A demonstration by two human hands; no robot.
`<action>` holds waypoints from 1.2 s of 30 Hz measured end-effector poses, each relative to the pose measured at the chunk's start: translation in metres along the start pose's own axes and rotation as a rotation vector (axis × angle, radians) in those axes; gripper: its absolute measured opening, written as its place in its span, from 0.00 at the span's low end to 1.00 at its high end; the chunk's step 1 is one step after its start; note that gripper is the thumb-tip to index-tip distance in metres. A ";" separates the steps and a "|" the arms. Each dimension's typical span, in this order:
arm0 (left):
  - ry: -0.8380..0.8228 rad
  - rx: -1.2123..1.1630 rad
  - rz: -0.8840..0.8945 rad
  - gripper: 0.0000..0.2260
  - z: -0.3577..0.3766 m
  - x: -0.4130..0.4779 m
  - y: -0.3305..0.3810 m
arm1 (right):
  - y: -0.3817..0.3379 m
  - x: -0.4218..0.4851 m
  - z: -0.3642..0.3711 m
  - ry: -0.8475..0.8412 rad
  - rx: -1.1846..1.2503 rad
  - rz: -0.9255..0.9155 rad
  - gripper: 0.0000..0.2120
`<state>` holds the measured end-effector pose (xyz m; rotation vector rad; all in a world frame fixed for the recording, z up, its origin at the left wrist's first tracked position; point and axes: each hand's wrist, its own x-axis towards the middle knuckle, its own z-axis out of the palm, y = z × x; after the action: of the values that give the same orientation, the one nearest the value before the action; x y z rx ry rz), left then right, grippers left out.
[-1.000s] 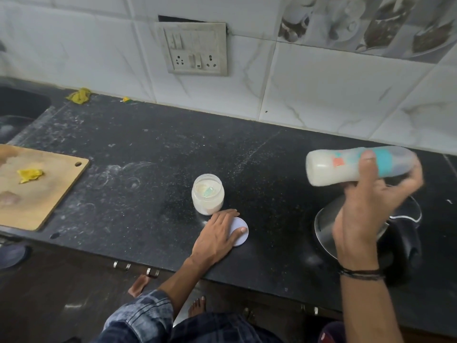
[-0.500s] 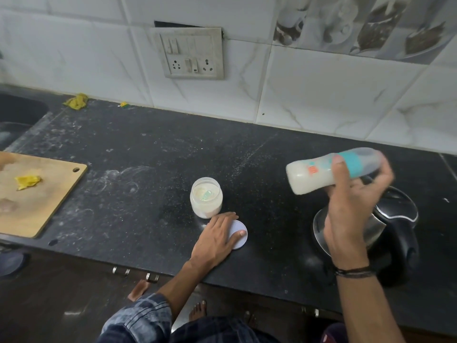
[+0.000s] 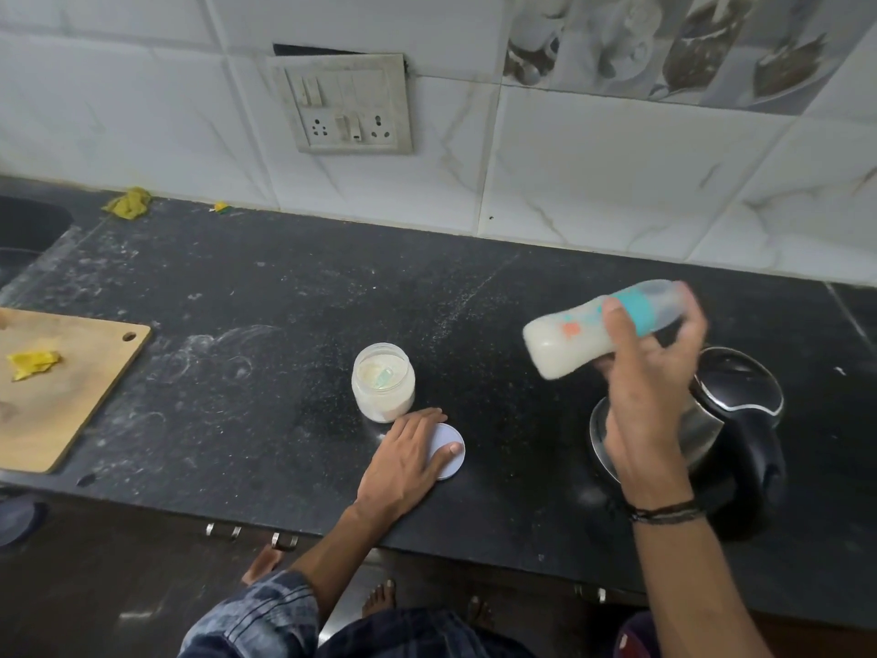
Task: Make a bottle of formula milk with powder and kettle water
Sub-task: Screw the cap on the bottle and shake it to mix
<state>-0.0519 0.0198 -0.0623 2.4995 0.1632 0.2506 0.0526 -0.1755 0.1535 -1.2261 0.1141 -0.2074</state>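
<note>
One bottle [image 3: 588,337] is up in the air, tipped on its side over the kettle [image 3: 740,410]. White milk fills its low end. It has a blue band and looks a bit blurry. The right hand [image 3: 650,391] grips it, with fingers and thumb curled round it.

On the black counter [image 3: 284,296] stands an open jar [image 3: 383,396]. It has white powder and a small green scoop [image 3: 382,375] in it. Just beside the jar lies its white lid [image 3: 452,460]. The left hand [image 3: 403,463] rests flat on the lid, fingers straight.

Far left is a wood board [image 3: 76,401] with a yellow scrap [image 3: 33,364] on it.
</note>
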 end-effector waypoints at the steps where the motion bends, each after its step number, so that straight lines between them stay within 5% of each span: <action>1: -0.003 -0.002 -0.002 0.25 0.000 0.000 0.000 | 0.001 -0.002 -0.002 0.000 0.000 0.011 0.36; 5: -0.003 -0.003 -0.010 0.25 0.002 0.003 0.002 | -0.010 0.000 -0.003 0.138 0.154 -0.080 0.33; 9: -0.006 -0.006 -0.011 0.25 0.002 0.000 -0.001 | -0.003 -0.003 0.002 -0.010 0.015 -0.006 0.31; 13: -0.007 -0.014 -0.017 0.25 0.003 0.002 0.001 | -0.010 -0.005 0.003 0.178 0.204 -0.100 0.32; 17: -0.007 -0.010 -0.021 0.24 0.003 0.001 -0.001 | -0.005 -0.006 0.005 0.005 0.056 -0.014 0.31; 22: -0.009 -0.011 -0.025 0.24 0.004 0.003 0.000 | -0.019 -0.002 0.003 0.125 0.215 -0.120 0.32; 26: -0.017 -0.010 -0.026 0.25 0.004 0.001 -0.003 | -0.015 -0.003 0.002 -0.013 0.061 -0.068 0.30; 30: -0.015 -0.009 -0.019 0.25 0.004 0.003 -0.001 | -0.025 -0.002 0.000 0.141 0.243 -0.155 0.33; 34: -0.016 -0.007 -0.026 0.25 0.003 0.001 -0.002 | -0.013 -0.006 0.004 -0.014 0.059 -0.028 0.32; 36: -0.019 -0.013 -0.024 0.25 0.003 0.001 -0.002 | -0.014 -0.010 0.002 0.043 0.092 -0.039 0.31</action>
<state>-0.0505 0.0201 -0.0659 2.4846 0.1828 0.2174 0.0421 -0.1760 0.1672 -1.1335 0.1166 -0.2701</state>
